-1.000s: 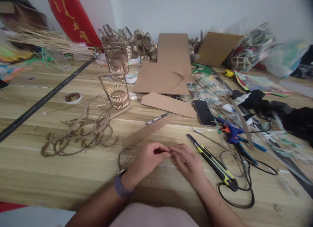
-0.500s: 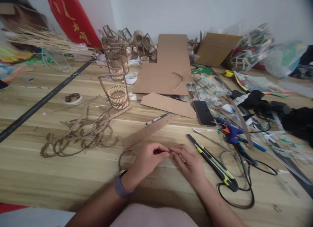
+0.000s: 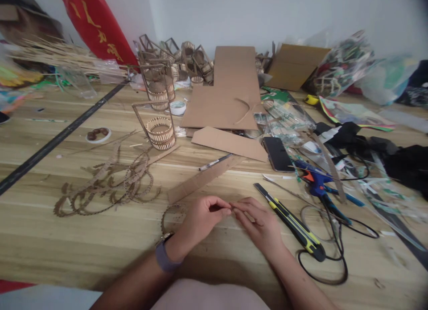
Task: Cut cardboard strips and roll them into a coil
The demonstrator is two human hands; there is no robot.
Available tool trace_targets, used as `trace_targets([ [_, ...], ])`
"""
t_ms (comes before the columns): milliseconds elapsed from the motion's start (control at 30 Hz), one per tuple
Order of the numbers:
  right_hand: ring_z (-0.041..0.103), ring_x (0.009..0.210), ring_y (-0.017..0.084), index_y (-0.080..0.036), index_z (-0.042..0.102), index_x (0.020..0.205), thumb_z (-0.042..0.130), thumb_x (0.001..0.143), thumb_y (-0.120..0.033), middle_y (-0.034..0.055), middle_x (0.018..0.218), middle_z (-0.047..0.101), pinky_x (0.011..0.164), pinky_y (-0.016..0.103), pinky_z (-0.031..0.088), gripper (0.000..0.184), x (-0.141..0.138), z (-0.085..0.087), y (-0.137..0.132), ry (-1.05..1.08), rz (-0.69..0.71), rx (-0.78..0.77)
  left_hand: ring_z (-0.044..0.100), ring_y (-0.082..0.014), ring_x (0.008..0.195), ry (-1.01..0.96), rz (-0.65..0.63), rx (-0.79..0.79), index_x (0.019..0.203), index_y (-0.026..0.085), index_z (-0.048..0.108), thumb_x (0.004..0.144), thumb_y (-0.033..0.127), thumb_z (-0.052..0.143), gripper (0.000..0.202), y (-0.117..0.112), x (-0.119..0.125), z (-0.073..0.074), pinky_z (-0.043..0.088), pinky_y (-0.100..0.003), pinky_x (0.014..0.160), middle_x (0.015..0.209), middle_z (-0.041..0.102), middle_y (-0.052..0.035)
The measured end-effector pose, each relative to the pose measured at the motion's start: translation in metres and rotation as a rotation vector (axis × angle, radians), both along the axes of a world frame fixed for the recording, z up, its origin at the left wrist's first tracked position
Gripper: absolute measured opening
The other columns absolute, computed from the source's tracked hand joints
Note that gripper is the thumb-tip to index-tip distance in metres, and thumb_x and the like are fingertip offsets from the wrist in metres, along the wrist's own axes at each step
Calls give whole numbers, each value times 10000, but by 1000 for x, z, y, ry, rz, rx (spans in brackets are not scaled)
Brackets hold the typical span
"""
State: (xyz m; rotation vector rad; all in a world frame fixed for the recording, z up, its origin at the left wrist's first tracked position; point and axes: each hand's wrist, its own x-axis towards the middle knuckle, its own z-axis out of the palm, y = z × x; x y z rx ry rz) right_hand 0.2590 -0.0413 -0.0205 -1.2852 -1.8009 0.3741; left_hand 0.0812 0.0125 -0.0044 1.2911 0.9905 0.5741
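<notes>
Above the wooden table [image 3: 110,252], my left hand [image 3: 203,216] is closed in a pinch, thumb against fingertips. My right hand [image 3: 256,223] pinches too, its fingertips meeting those of the left. Whatever lies between the fingertips is too small or hidden to name. Under and beside my left wrist curls a thin notched brown strip [image 3: 163,221]. A yellow and black utility knife [image 3: 294,225] lies right of my right hand, its blade end pointing away from me. Just beyond both hands is a narrow cardboard strip [image 3: 200,181].
Tangled brown strips [image 3: 110,185] lie to the left, near a small slatted basket [image 3: 161,134] with a tall handle. A blue glue gun [image 3: 316,178], its looping black cord and a phone [image 3: 278,154] are on the right. Cut cardboard [image 3: 224,107] stands behind.
Both hands keep practically the same pose, fingertips together. The view has shifted very slightly; nothing on the table has visibly moved.
</notes>
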Motion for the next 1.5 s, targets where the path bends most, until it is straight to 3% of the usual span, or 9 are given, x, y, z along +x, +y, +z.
trace_targets([
  [533,679,662,148,-226,720,898,626,918,-215,30,750,686,567,240,553,97,-3,-1,-1,38,-22,-3,685,-205,826,14,-31,41,824,173,735,772,281,654,145,-1,-1,1,503,-297,775,848,770,-32],
  [867,639,604,137,-225,664,796,647,903,-215,-1,687,628,525,233,510,109,-3,-4,-1,28,-39,16,687,-183,831,30,-79,223,839,177,738,829,211,621,123,-3,-1,4,498,-261,769,868,772,-31],
  [1200,638,625,146,-232,667,837,661,895,-245,-1,696,640,558,245,527,59,0,-6,0,30,-85,16,681,-181,889,-26,-128,353,953,160,743,891,205,563,196,-7,0,3,498,-261,806,976,760,-70],
  [1500,671,662,164,-240,731,877,656,899,-242,21,727,688,584,264,546,79,-2,0,-2,57,-42,-41,659,-171,823,-23,-115,246,884,190,685,878,220,565,124,-7,-2,3,481,-270,764,868,731,-31],
])
